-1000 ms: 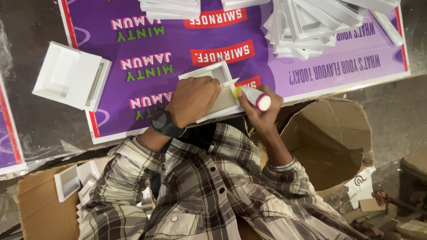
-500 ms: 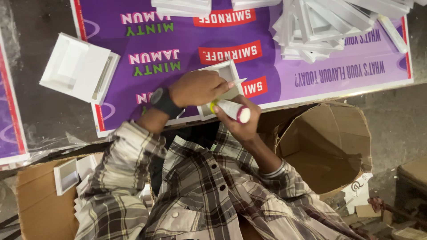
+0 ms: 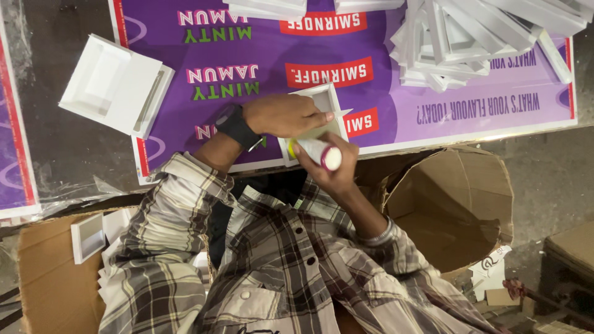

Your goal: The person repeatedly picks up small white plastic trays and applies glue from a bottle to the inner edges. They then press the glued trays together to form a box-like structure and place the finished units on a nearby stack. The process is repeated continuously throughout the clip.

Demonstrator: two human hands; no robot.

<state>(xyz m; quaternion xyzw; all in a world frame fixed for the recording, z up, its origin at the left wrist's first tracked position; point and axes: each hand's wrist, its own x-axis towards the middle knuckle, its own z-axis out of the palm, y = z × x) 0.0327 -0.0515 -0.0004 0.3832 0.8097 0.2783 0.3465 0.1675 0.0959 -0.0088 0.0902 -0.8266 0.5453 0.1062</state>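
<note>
A large purple printed board (image 3: pixel 396 93) bears a small white open-topped cardboard tray (image 3: pixel 317 117) at its near edge. The left hand (image 3: pixel 288 115) presses flat on that tray, fingers together, while the right hand (image 3: pixel 334 170) is clamped around a white glue bottle with a red cap (image 3: pixel 320 153), its tip touching the tray.

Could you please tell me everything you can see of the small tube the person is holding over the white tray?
The tube is a short white cylinder with a dark red round end facing the camera and a yellowish tip at the far end. It looks like plastic. It lies tilted, tip pointing toward the small white tray on the purple sheet. The right hand wraps around it from below; the left hand presses on the tray beside it.
</note>
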